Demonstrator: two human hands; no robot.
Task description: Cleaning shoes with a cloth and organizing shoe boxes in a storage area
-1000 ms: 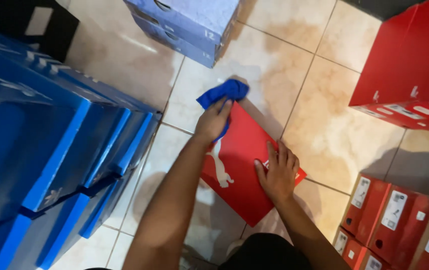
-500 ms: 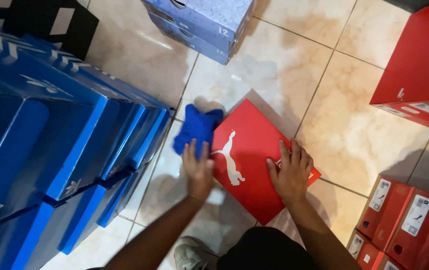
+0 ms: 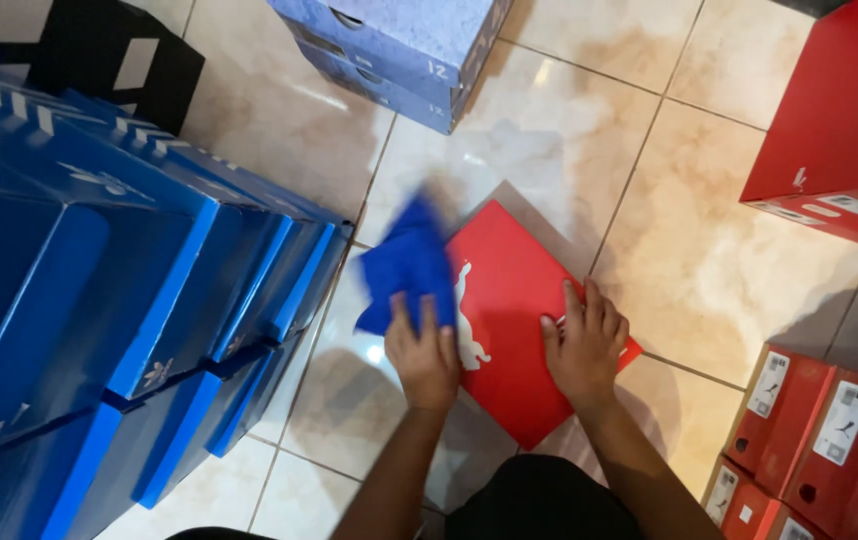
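Head view shows the left hand (image 3: 422, 352) clutching a blurred blue cloth (image 3: 407, 265) against the left edge of a flat red shoebox lid (image 3: 514, 310) on the tiled floor (image 3: 709, 250). Beside it, the right hand (image 3: 582, 345) lies spread and flat on the lid's near right corner, apparently to keep it from sliding. Stacked blue boxes (image 3: 99, 290) stand left, red boxes (image 3: 829, 130) far right.
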